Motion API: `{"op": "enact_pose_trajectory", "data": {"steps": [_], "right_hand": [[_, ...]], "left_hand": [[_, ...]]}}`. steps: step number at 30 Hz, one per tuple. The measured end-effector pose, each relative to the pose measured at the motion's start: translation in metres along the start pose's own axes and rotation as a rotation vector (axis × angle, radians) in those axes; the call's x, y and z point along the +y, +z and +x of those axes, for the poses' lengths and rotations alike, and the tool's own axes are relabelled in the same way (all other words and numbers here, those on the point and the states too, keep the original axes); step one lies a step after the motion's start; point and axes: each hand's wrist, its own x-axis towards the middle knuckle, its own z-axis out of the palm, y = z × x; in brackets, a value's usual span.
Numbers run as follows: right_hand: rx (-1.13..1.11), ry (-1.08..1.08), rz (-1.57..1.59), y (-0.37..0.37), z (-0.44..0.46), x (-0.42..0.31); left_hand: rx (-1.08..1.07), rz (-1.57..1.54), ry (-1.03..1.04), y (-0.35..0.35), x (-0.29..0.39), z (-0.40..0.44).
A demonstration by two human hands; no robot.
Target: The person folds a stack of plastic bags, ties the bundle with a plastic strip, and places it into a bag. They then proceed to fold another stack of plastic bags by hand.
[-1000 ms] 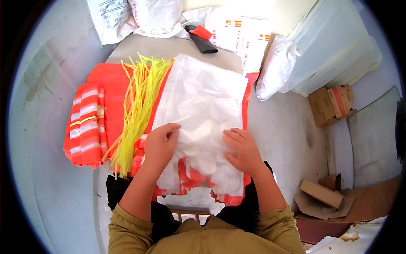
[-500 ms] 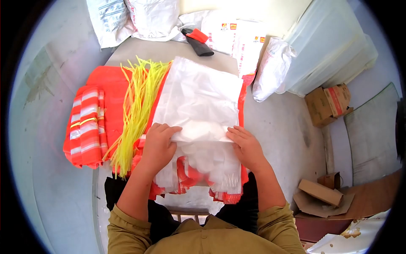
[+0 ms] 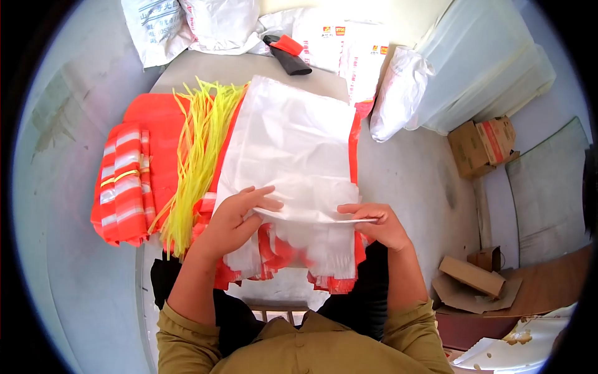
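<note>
The right hand (image 3: 385,227) has its thumb and first fingers clamped on the folded edge (image 3: 311,217) of the white plastic (image 3: 299,140), and a thin bit pokes out past them. The left hand (image 3: 235,223) is at the other end of that edge, with its fingers a little apart and pointing over the plastic; I cannot tell if its thumb is pinching. Both hands are over the part of the table (image 3: 208,70) close to the person. The white plastic lies flat from the hands up toward the far edge, with red strips along its sides. Under the fold, cloudy white and red ends (image 3: 336,268) hang over the near edge. Just left of the white plastic is a messy bunch of yellow strings (image 3: 200,140). Next comes a flat red pile (image 3: 163,124) by the left edge, with a red and white striped bundle (image 3: 126,187) on top, tied with a yellow string. A black roll (image 3: 291,61) with a red bit (image 3: 287,45) on it is at the far edge, near big white sacks (image 3: 221,25). One more white sack (image 3: 402,93) leans near the far right corner. Well off to the right are a brown box (image 3: 470,149) and some cardboard pieces (image 3: 473,277).
</note>
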Motion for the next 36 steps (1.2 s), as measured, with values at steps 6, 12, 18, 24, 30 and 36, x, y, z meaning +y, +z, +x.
{"op": "enact_pose_trajectory", "data": {"steps": [6, 12, 18, 24, 30, 36], "right_hand": [[-0.117, -0.184, -0.145, 0.009, -0.01, 0.011], [-0.07, -0.313, 0.153, -0.005, -0.003, 0.018], [-0.227, -0.536, -0.563, 0.068, 0.059, -0.038], [-0.047, -0.23, -1.088, 0.035, 0.04, 0.021], [0.109, -0.135, -0.55, -0.018, -0.012, 0.031], [-0.062, -0.155, -0.078, -0.004, -0.028, 0.026]], "left_hand": [[-0.053, -0.058, -0.106, 0.002, -0.003, 0.001], [-0.094, 0.106, -0.058, 0.004, 0.002, 0.001], [-0.1, 0.085, -0.046, 0.005, 0.002, -0.002], [-0.097, 0.102, -0.098, 0.002, 0.002, -0.001], [0.001, -0.088, -0.266, 0.008, 0.0, 0.0], [0.032, -0.001, -0.301, 0.008, -0.003, 0.002]]}}
